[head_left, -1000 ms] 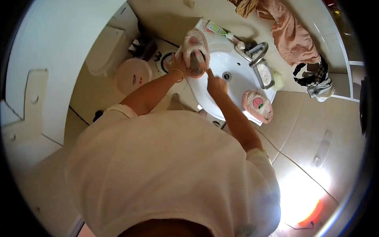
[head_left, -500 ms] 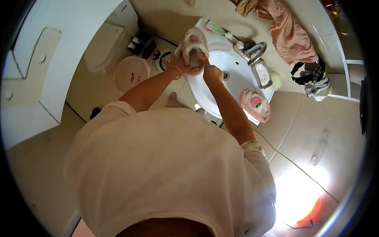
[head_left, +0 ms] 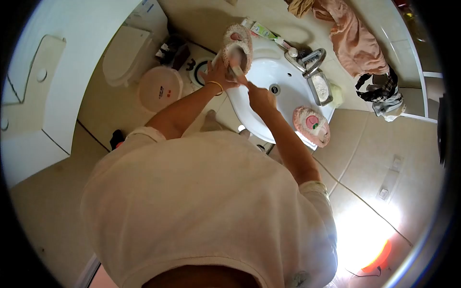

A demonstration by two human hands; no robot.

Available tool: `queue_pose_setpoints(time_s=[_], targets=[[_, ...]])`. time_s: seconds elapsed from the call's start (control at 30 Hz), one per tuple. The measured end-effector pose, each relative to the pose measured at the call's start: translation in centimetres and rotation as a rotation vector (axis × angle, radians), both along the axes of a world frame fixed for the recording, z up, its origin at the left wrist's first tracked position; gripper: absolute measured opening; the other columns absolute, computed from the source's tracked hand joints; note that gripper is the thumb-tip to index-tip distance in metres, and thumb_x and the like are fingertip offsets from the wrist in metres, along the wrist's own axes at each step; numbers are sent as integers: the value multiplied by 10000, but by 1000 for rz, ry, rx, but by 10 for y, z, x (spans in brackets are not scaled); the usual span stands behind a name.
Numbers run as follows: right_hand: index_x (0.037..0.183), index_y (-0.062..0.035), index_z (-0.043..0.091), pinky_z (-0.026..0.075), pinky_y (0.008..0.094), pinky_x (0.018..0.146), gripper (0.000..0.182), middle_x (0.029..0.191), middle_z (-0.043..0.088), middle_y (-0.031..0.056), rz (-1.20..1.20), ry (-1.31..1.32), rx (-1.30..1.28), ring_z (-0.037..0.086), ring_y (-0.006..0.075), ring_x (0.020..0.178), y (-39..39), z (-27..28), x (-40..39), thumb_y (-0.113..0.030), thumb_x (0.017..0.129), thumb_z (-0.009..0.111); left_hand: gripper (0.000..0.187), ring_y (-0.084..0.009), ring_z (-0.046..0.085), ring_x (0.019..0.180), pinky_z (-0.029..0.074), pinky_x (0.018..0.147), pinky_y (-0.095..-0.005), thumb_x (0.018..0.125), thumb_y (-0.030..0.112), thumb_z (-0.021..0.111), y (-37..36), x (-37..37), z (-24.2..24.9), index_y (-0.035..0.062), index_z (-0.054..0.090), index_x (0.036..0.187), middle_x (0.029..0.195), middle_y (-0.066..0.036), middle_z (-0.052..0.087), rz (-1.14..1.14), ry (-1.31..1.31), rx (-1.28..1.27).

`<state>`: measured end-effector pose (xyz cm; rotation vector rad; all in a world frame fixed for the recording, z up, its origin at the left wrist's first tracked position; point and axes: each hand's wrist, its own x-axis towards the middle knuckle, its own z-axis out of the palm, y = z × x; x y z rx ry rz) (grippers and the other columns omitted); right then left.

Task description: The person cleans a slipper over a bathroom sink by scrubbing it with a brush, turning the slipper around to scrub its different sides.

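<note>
A fluffy pink-and-white slipper (head_left: 245, 38) is held over the left rim of the white washbasin (head_left: 261, 122), its opening facing me. My left hand (head_left: 217, 73) grips the slipper along its left side and heel, fingers spread around it. In my right hand (head_left: 261, 99) is the pale handle of what looks like a brush (head_left: 238, 73), closed in my fingers. Its far end reaches inside the slipper, where it is blurred and partly hidden. The matching slipper (head_left: 311, 126) lies on the basin's right rim, with a pink round patch on top.
Behind the basin stand a faucet (head_left: 313, 61), a soap dish (head_left: 321, 90) and a green-and-white tube (head_left: 263, 31). A pink lidded bucket (head_left: 160, 90) and a toilet (head_left: 126, 55) are to the left. Clothes (head_left: 355, 43) hang at the upper right; a cord (head_left: 357, 198) crosses the right side.
The slipper has tilted and moved slightly up. My right hand has drawn back a little from its opening, and the pale handle now shows more clearly.
</note>
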<state>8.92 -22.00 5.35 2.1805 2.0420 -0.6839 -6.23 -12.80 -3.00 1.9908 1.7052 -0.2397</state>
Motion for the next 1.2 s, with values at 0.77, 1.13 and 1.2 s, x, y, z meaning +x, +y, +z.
queue_pose_setpoints(time_s=[0.77,1.13,1.2], targets=[[1148,-106,537,525,382,635,297,826,672,112,77,-157,-62,666,266,760,-9,3,0,-121,871,430,1081,-324,96,1368,124,1078,-515,598,650,657,32,-3,-68,145,188,1431,1488,-135,110,-38,-90,97],[1319,-107,406,520,400,616,441,814,664,130,66,-170,-56,660,283,729,6,-18,2,-206,892,450,720,-298,85,1378,169,999,-675,792,485,559,54,-4,-119,237,274,1405,1514,35,38,87,-173,33],[1306,-107,418,520,406,640,424,832,661,146,119,-160,-82,657,303,741,-22,2,-1,-225,899,443,657,-295,98,1377,172,1000,-676,807,439,552,42,3,-72,231,319,1384,1511,39,55,141,-118,-30]])
